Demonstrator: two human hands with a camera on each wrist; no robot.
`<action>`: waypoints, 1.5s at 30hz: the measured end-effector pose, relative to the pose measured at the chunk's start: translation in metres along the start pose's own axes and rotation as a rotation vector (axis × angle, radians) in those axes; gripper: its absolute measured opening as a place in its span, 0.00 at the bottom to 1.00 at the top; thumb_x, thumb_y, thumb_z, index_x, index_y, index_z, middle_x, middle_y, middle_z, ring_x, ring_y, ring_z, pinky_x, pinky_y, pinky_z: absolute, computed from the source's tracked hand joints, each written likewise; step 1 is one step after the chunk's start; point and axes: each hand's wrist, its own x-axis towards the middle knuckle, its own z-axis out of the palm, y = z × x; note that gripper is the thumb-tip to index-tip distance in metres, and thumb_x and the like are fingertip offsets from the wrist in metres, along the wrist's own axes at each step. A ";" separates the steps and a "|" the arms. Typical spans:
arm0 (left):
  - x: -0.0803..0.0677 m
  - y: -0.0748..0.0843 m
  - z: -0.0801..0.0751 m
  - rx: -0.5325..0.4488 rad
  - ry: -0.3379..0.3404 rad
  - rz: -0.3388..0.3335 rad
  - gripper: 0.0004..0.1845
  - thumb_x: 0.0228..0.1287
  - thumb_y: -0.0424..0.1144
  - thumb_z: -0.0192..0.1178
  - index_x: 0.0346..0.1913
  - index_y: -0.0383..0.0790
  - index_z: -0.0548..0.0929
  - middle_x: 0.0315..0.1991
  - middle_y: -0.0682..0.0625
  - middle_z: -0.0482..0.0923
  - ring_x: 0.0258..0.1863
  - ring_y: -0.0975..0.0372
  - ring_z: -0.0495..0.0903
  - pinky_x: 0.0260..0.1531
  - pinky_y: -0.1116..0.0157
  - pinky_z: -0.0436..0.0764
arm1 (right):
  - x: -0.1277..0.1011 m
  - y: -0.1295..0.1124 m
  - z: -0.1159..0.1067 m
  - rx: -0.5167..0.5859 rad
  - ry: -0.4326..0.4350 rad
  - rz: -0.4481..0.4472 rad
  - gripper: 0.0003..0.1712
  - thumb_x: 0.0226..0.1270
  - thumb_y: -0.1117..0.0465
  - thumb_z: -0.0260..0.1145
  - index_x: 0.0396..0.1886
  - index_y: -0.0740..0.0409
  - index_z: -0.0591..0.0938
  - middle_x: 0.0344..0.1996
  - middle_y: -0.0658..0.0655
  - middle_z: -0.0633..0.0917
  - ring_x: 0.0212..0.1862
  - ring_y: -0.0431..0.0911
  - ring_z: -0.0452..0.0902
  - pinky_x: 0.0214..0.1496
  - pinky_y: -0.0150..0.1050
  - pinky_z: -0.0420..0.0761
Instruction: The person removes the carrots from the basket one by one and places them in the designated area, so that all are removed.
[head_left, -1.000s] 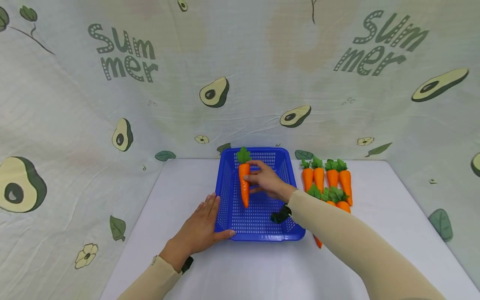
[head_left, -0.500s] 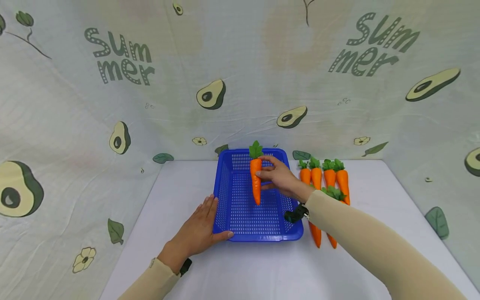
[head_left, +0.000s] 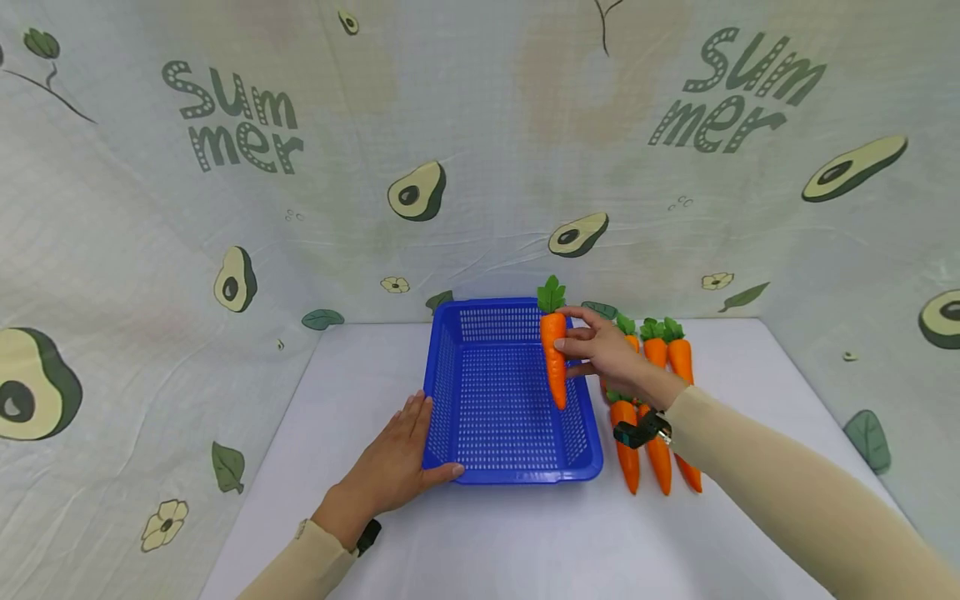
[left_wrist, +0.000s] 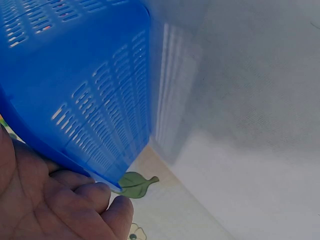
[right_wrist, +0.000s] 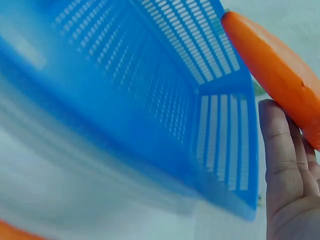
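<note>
Your right hand (head_left: 606,354) pinches a toy carrot (head_left: 555,362) between thumb and fingers, gripping it near its upper part. The carrot hangs nearly upright, green leaves up and tip down, over the right side of the blue perforated basket (head_left: 480,400), clear of the basket floor. In the right wrist view the carrot's orange body (right_wrist: 277,80) lies against your fingers (right_wrist: 280,160), with the basket's slotted wall just behind.

Your left hand (head_left: 393,467) lies flat on the white bench (head_left: 525,542) with its fingers straight against the basket's near left corner, thumb along the front rim. The left wrist view shows your fingertips (left_wrist: 100,192) touching the basket's lower edge.

The remaining toy carrots (head_left: 660,400) lie side by side on the bench just right of the basket, leaves pointing toward the avocado-print backdrop (head_left: 420,187).
</note>
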 end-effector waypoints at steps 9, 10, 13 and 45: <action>-0.001 0.000 0.000 -0.005 -0.005 -0.001 0.65 0.66 0.79 0.54 0.85 0.31 0.46 0.86 0.36 0.42 0.86 0.45 0.45 0.83 0.47 0.55 | -0.028 -0.001 -0.035 -0.066 0.025 0.023 0.38 0.80 0.61 0.65 0.82 0.51 0.60 0.63 0.68 0.79 0.46 0.49 0.88 0.47 0.49 0.92; -0.001 0.000 0.000 -0.010 -0.005 -0.002 0.65 0.66 0.78 0.55 0.85 0.31 0.46 0.86 0.36 0.42 0.86 0.45 0.45 0.83 0.47 0.54 | -0.032 -0.001 -0.039 -0.095 0.029 0.028 0.38 0.80 0.60 0.66 0.82 0.50 0.60 0.65 0.70 0.77 0.46 0.49 0.87 0.48 0.49 0.92; -0.001 0.001 -0.001 -0.007 -0.005 0.000 0.64 0.66 0.78 0.55 0.85 0.31 0.46 0.86 0.36 0.41 0.86 0.45 0.45 0.83 0.47 0.54 | -0.041 0.002 -0.053 -0.165 0.043 0.035 0.40 0.79 0.58 0.67 0.83 0.51 0.59 0.68 0.75 0.74 0.48 0.48 0.87 0.50 0.51 0.91; 0.000 0.000 0.001 -0.019 -0.013 -0.008 0.65 0.65 0.79 0.54 0.85 0.32 0.45 0.87 0.36 0.40 0.86 0.45 0.46 0.82 0.46 0.55 | -0.133 0.098 -0.174 -0.506 0.181 0.385 0.46 0.80 0.55 0.65 0.80 0.72 0.50 0.67 0.89 0.65 0.46 0.51 0.87 0.48 0.53 0.91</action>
